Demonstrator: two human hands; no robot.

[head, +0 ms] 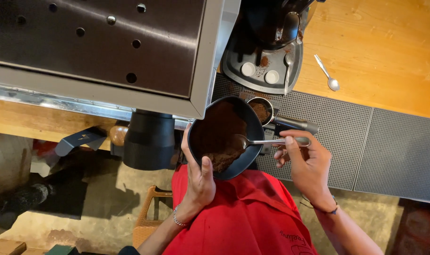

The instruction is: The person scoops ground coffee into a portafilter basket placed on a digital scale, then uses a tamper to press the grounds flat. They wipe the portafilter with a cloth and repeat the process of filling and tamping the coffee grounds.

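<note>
**A:** Wooden counter (pixel 390 42) up top with a grey perforated mat (pixel 352 137) laid along its edge, seen from the head camera. So what's each hand doing?

**B:** Left hand (pixel 198 182) grips the near rim of a dark bowl (pixel 249 120) of brown grounds, thumb hooked over the edge. Right hand (pixel 309 163) pinches a metal spoon (pixel 267 141), fingers closed narrow on the handle.

**A:** Which way does the spoon run?

**B:** Long axis goes sideways, scoop end pointing toward the left hand and sitting in the grounds.

**A:** Anything crowding it?

**B:** Just beyond the right hand's fingers there's a portafilter (pixel 271 113) full of grounds, partly tucked behind the bowl. Grinder base (pixel 262 66) sits farther out, a second spoon (pixel 328 74) well apart on the wood, and a big steel machine (pixel 106 47) overhangs beyond the left hand.
</note>
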